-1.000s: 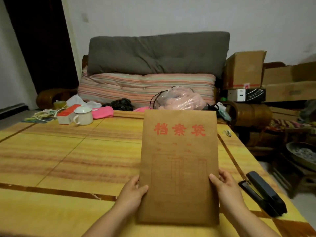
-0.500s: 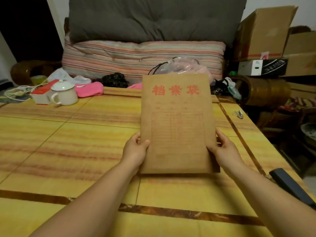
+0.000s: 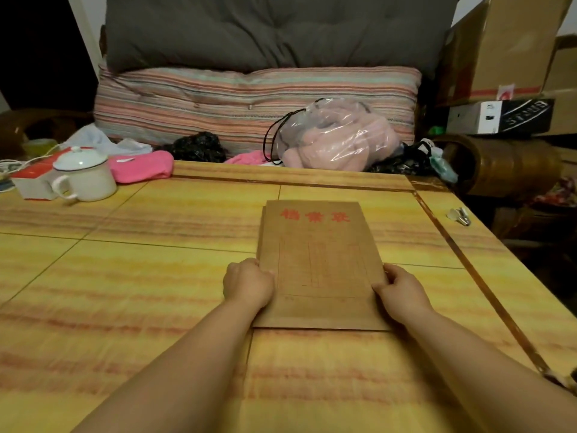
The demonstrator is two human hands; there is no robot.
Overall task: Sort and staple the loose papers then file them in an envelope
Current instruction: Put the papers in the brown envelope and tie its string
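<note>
The flat brown paper envelope with red letters is being held down on the yellow striped table, gripped at its edges by the left hand and the right hand, likely so it is lying straight (no loose papers are showing). Behind the table, a white lidded mug and a clear plastic bag of pink stuff are being kept near a striped cushion.

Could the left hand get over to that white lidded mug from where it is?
Probably yes. The left hand grips the envelope edge and must let go first; bare table lies between it and the mug, with nothing in the way.
</note>
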